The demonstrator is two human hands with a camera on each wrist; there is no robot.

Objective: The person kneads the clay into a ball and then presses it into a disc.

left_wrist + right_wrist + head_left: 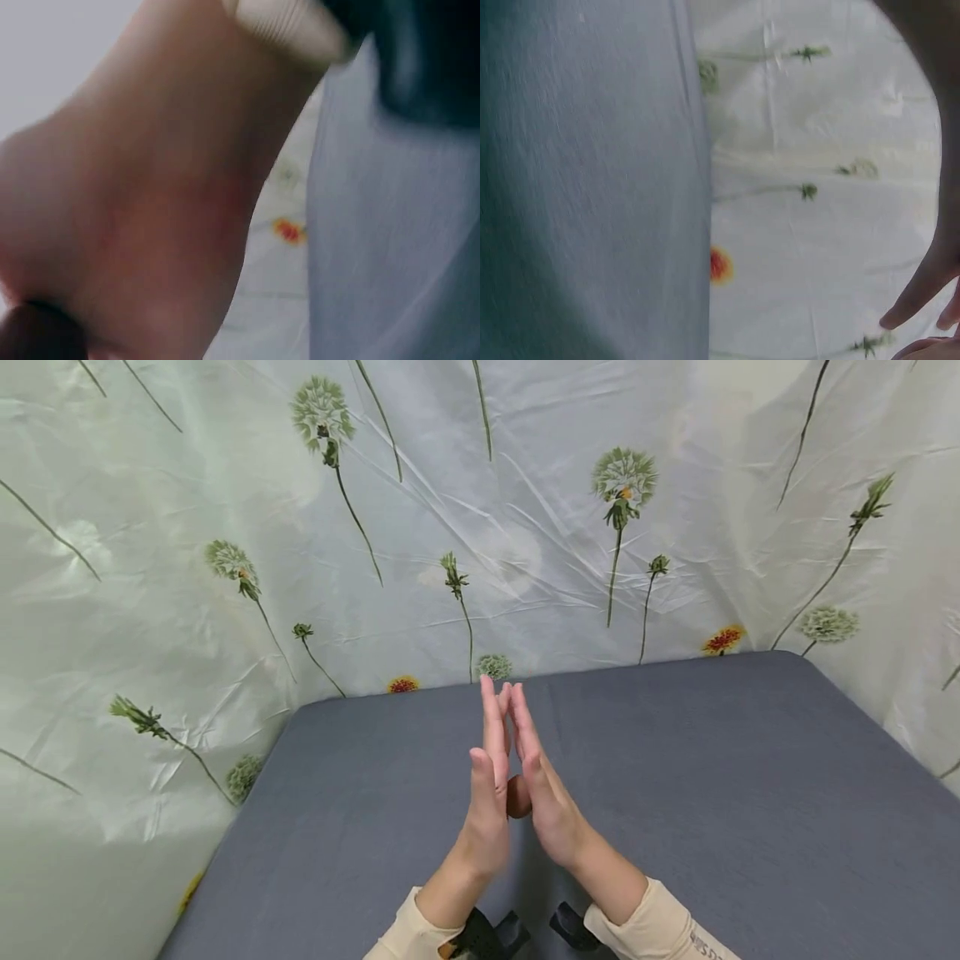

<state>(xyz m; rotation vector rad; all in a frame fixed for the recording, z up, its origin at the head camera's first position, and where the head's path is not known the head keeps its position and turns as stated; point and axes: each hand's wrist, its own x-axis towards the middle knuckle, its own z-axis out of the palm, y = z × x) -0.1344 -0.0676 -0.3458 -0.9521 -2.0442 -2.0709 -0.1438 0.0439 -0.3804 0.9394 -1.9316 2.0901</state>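
Note:
In the head view my left hand (pixel 490 802) and right hand (pixel 553 806) stand upright, palms facing, above the grey surface. A small, rounded brown thing (pixel 518 797) sits between the two palms; its kind I cannot tell. Fingers on both hands are straight and point up and away, with the fingertips close together at the top. The blurred heel of the left hand (pixel 135 210) fills much of the left wrist view, beside a dark rounded part of the brown thing (pixel 41 334). At the right edge of the right wrist view, part of a hand (pixel 930 277) shows.
A grey cloth-covered table (pixel 675 760) spreads under the hands. Behind it and along its sides hangs a shiny white sheet (pixel 525 527) printed with dandelions. Dark straps (pixel 573 928) show by the cream sleeves (pixel 648 927).

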